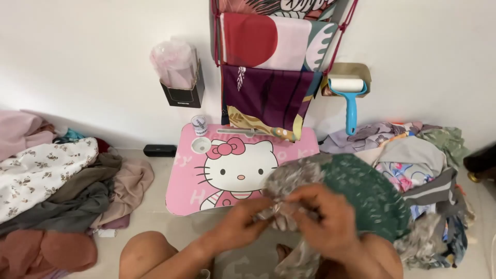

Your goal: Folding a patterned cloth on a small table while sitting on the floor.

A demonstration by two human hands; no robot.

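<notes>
The person sits on a pale floor (155, 206) against a white wall (93, 62), knees bare at the bottom of the view. Both hands meet low in the middle. The left hand (240, 225) pinches a bunched fold of grey patterned cloth (294, 178) between thumb and fingertips; the right hand (330, 222) is curled closed on the same cloth just beside it, fingers touching the left's. The cloth hangs down between the knees and joins a green dotted part (372, 191) that lies over the right forearm.

Just beyond the hands stands a pink table (183, 175) with a cartoon cat on its top. A small white cup (201, 144) sits in the table's round recess, and a small jar (199, 125) stands behind it.

On the wall hang folded printed fabrics (268, 67) on a rack, red and white above, purple below, the lowest fold touching the table's back edge. To their left a black wall holder (182, 93) carries clear plastic bags (173, 62). To the right a blue-handled lint roller (349, 98) hangs from a tan holder.

A heap of clothes (57, 186) in pink, floral white, grey and rust lies on the floor at left; another mixed heap (423, 165) lies at right. A small black box (159, 150) rests by the wall.
</notes>
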